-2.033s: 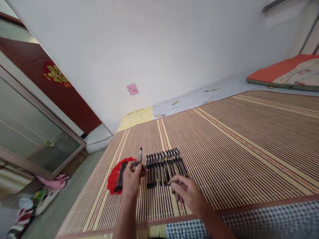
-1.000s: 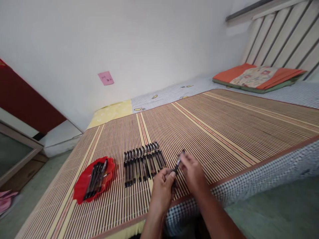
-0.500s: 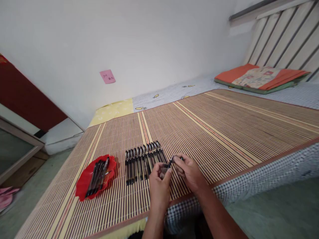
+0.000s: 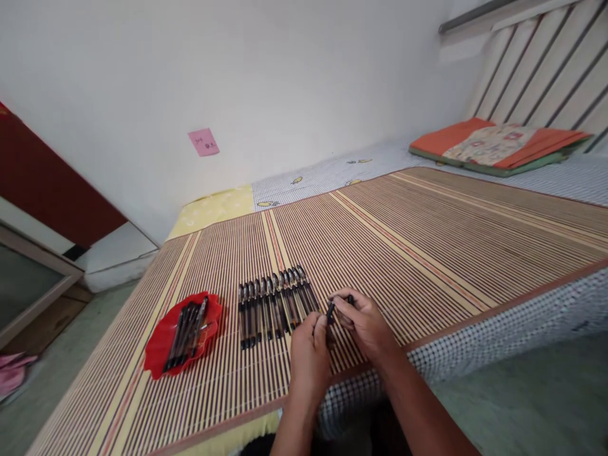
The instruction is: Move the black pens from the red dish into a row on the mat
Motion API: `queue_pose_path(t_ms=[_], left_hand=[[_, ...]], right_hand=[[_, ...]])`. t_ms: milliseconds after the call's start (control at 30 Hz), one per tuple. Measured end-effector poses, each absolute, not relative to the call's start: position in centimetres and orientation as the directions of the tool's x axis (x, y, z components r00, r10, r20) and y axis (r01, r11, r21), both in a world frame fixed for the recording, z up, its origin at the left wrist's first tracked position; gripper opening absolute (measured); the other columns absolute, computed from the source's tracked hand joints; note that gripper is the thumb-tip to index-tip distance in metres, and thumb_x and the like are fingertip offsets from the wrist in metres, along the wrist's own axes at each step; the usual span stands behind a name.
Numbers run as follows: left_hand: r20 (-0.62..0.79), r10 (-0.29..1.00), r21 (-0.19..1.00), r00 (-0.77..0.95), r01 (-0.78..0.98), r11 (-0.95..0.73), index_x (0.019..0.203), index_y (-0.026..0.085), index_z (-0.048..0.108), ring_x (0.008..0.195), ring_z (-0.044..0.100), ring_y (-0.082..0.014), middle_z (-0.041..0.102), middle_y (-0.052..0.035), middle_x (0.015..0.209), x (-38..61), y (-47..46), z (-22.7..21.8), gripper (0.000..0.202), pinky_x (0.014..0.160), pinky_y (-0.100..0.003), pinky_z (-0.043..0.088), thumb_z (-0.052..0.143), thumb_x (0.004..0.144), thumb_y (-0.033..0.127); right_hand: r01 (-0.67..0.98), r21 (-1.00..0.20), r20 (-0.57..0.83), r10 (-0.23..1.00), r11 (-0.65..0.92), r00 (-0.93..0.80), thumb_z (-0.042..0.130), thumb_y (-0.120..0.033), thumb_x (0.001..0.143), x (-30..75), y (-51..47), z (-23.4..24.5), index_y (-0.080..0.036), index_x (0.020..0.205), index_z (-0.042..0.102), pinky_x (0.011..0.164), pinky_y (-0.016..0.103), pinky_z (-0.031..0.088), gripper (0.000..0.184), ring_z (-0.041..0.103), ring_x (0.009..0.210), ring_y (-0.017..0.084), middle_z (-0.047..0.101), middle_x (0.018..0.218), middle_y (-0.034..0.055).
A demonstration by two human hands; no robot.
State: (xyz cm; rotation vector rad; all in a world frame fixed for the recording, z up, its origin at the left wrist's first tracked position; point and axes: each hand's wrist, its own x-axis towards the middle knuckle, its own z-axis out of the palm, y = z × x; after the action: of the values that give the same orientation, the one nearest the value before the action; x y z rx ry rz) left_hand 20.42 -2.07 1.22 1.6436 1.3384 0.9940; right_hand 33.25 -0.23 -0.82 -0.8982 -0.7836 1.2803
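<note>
My left hand (image 4: 311, 358) is closed on a black pen (image 4: 330, 311), its tip pointing up between thumb and fingers. Just to the right, my right hand (image 4: 363, 326) has its fingers curled by the pen's upper end. A small black piece that looks like a pen cap (image 4: 350, 299) pokes out of the right hand's grip. Both hands hover over the striped bamboo mat (image 4: 380, 253), close to its front edge. Left of them, a row of several black-capped pens (image 4: 270, 307) lies side by side on the mat.
A red scalloped dish (image 4: 156, 348) with several pens (image 4: 187, 332) in it sits at the left. A folded orange and green cloth (image 4: 498, 145) lies at the far right, by white slats (image 4: 536, 69). A pink note (image 4: 203, 142) is on the wall.
My left hand has turned and closed more tightly around the pen, moving slightly right. The black piece in my right hand shows more. The row of pens and the dish stay in place.
</note>
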Motion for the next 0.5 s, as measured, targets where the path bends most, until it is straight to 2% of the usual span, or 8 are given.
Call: queue_pose_path(t_ms=[100,167,267,400,500], left_hand=[[0.050,0.987,0.960,0.152,0.266,-0.090,0.081,0.021,0.053,0.066,0.053,-0.0151,0.056,0.0017,0.070,20.55,-1.83,1.10,0.019,0.061,-0.024,0.038,0.054,0.090,0.037],[0.059,0.994,0.956,0.090,0.282,-0.082,0.088,0.021,0.052,0.070,0.055,-0.0153,0.058,0.0023,0.075,20.54,-1.78,1.04,0.018,0.066,-0.025,0.040,0.065,0.081,0.032],[0.067,0.994,0.944,0.086,0.317,-0.091,0.077,0.021,0.052,0.065,0.050,-0.0144,0.053,0.0029,0.068,20.27,-1.77,0.99,0.016,0.063,-0.024,0.037,0.060,0.085,0.031],[-0.039,0.966,0.984,0.256,0.180,-0.008,0.069,0.019,0.053,0.061,0.045,-0.0139,0.049,0.0018,0.064,20.02,-1.68,1.01,0.036,0.059,-0.025,0.035,0.043,0.093,0.044],[-0.031,0.986,0.988,0.167,0.155,0.004,0.080,0.019,0.054,0.064,0.047,-0.0134,0.052,0.0024,0.070,20.19,-1.61,0.96,0.021,0.061,-0.024,0.037,0.059,0.085,0.039]], right_hand=[[-0.432,-0.900,-0.001,0.990,0.060,0.141,0.075,-0.041,0.074,33.39,-0.24,-0.87,-0.019,0.083,0.068,0.045,0.023,0.022,0.025,0.030,0.048,0.008,0.039,0.053,-0.0073],[-0.423,-0.904,-0.012,0.989,0.051,0.145,0.076,-0.041,0.073,33.44,-0.27,-0.93,-0.019,0.082,0.068,0.045,0.023,0.023,0.025,0.031,0.048,0.008,0.040,0.054,-0.0070],[-0.422,-0.905,-0.003,0.990,0.057,0.140,0.075,-0.042,0.075,33.49,-0.28,-1.14,-0.019,0.083,0.068,0.044,0.023,0.021,0.025,0.029,0.047,0.008,0.037,0.053,-0.0076],[-0.401,-0.914,0.010,0.992,0.059,0.123,0.074,-0.042,0.077,33.55,-0.31,-1.20,-0.019,0.085,0.069,0.044,0.023,0.021,0.025,0.031,0.047,0.008,0.038,0.051,-0.0075],[-0.375,-0.926,0.002,0.994,0.043,0.110,0.074,-0.044,0.076,33.53,-0.40,-1.00,-0.019,0.084,0.069,0.044,0.023,0.022,0.027,0.031,0.047,0.008,0.039,0.052,-0.0071]])
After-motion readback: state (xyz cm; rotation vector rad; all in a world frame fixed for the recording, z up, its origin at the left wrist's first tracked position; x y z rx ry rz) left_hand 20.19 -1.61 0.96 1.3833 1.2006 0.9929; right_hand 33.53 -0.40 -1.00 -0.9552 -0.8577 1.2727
